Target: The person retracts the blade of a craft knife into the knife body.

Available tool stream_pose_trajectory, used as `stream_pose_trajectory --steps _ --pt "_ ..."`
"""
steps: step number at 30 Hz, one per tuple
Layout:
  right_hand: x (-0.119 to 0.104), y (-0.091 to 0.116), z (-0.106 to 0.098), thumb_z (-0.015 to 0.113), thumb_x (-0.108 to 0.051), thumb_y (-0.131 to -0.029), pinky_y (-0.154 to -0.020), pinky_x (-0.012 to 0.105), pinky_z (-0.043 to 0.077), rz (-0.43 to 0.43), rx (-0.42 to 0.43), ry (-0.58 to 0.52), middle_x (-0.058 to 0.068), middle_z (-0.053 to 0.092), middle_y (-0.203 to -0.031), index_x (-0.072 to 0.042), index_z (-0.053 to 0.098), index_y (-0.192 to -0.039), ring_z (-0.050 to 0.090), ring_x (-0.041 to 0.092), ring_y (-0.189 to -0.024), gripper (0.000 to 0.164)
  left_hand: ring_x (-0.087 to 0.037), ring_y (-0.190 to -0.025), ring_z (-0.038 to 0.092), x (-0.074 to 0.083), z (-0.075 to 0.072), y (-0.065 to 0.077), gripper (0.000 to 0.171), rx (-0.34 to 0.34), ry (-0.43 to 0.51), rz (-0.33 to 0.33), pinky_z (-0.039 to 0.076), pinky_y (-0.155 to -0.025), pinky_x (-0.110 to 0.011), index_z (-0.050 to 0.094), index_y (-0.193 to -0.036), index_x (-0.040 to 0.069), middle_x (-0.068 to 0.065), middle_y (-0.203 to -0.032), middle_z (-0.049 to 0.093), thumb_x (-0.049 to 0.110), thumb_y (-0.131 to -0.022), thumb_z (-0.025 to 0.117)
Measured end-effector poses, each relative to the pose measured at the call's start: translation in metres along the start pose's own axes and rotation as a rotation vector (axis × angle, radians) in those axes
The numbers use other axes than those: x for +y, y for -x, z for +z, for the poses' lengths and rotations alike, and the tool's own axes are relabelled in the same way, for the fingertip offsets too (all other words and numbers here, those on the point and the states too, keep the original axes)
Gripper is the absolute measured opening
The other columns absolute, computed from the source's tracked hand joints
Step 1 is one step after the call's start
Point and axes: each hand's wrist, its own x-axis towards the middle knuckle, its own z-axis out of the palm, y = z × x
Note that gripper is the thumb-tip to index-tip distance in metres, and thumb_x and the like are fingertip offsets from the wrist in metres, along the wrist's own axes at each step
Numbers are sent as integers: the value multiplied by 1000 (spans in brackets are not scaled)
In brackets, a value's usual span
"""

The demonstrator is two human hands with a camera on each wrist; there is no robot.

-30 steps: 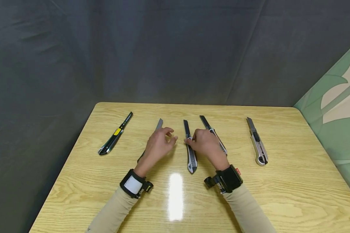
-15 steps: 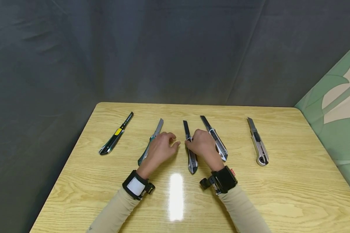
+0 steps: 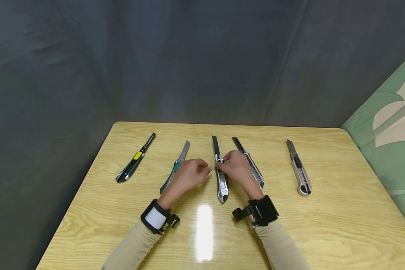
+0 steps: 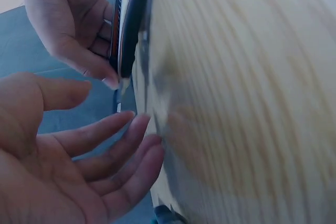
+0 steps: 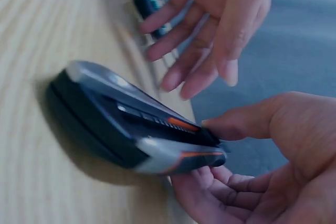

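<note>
My right hand point(image 3: 237, 167) pinches a silver-and-black utility knife point(image 3: 222, 187) near the front of its handle. In the right wrist view the thumb lies on top of this knife point(image 5: 100, 116), with fingers beneath it. Its blade points away from me. My left hand point(image 3: 190, 174) is just left of that knife, fingers loosely bent and holding nothing; the left wrist view shows the palm of this hand point(image 4: 47, 171). Partly under the left forearm and hand, in the head view, lies a teal-and-grey utility knife point(image 3: 179, 161).
A black utility knife with a yellow slider point(image 3: 135, 159) lies far left on the wooden table point(image 3: 341, 210). Another silver-and-black one point(image 3: 253, 165) lies just behind my right hand, partly covered. At the right lies a silver utility knife point(image 3: 299, 168). A dark curtain point(image 3: 202, 63) hangs behind.
The gripped knife's blade tip reaches farther from me, while its handle end stays in about the same place. My left hand has shifted slightly right, towards it. The view has tilted up slightly.
</note>
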Motion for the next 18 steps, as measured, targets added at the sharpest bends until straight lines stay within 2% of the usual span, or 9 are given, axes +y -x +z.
stream_pose_trajectory --steps 2,5,8,10,14,18 --pt "1 1 -5 69 -35 -82 -45 28 49 2 3 -75 10 68 -76 -7 64 -91 60 18 -56 30 -12 -89 61 2 1 0 35 -52 81 16 57 -76 -36 67 -113 13 -3 -108 69 39 -94 54" --pt "1 2 -14 69 -32 -84 -49 36 57 -33 10 -195 13 69 -79 -4 63 -94 64 22 -57 30 -18 -87 64 3 2 1 34 -149 281 29 60 -73 -40 66 -115 12 -7 -108 68 37 -95 53" --pt "-2 4 -23 69 -28 -84 -57 47 61 -58 -8 -298 16 69 -85 -1 61 -97 67 27 -60 31 -25 -84 66 2 4 2 32 -232 509 -14 62 -68 -43 63 -118 10 -13 -108 66 32 -95 56" --pt "-4 4 -27 70 -27 -84 -62 51 61 -55 -20 -355 18 69 -87 -1 61 -98 67 30 -63 31 -28 -83 66 1 6 2 31 -265 623 -53 62 -67 -45 62 -119 8 -15 -107 65 27 -94 57" --pt "-5 6 -32 71 -27 -83 -66 53 61 -41 -43 -441 19 66 -95 -1 61 -101 67 32 -67 34 -28 -85 66 -1 7 3 29 -268 708 -73 61 -72 -48 61 -119 6 -17 -107 64 19 -93 59" --pt "-4 9 -35 72 -28 -82 -67 52 61 -41 -37 -512 18 64 -98 -2 62 -102 66 30 -70 35 -27 -86 66 0 8 3 29 -286 750 -29 60 -76 -50 60 -119 3 -19 -109 62 14 -93 59"
